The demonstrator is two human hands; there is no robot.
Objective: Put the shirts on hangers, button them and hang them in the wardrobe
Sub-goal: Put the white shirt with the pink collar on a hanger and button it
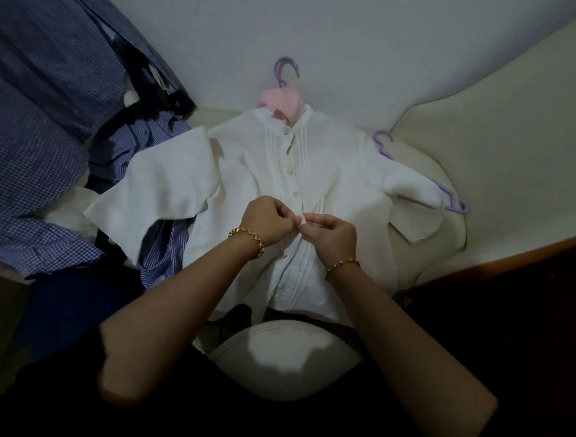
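White shirt [331, 174]: laid flat, front up, on a cream sofa [500, 155], with the collar away from the person and the short sleeves spread to either side.
Purple hanger [285, 69]: held inside the white shirt; only its hook is seen, above the collar and against the wall.
Pink garment [280, 100]: seen at the collar opening, just under the hook.
Buttons [295, 193]: three are seen in a row down the placket above the hands, and appear fastened.
Left hand [266, 222]: fingers are curled and the edge of the placket is pinched between thumb and fingertips at mid-chest.
Right hand [333, 234]: fingers are curled likewise and the facing edge of the placket is pinched; the two hands meet fingertip to fingertip. Whether a button lies between them cannot be told.
Bracelets [251, 241]: a gold one is worn on each wrist.
Second purple hanger [454, 200]: lies on the sofa, partly covered by the shirt's sleeve on the person's right.
Blue checked shirts [36, 124]: seen at the left, hanging down close to the sofa.
Blue striped shirt [166, 246]: bunched on the sofa, partly under the white shirt's other sleeve.
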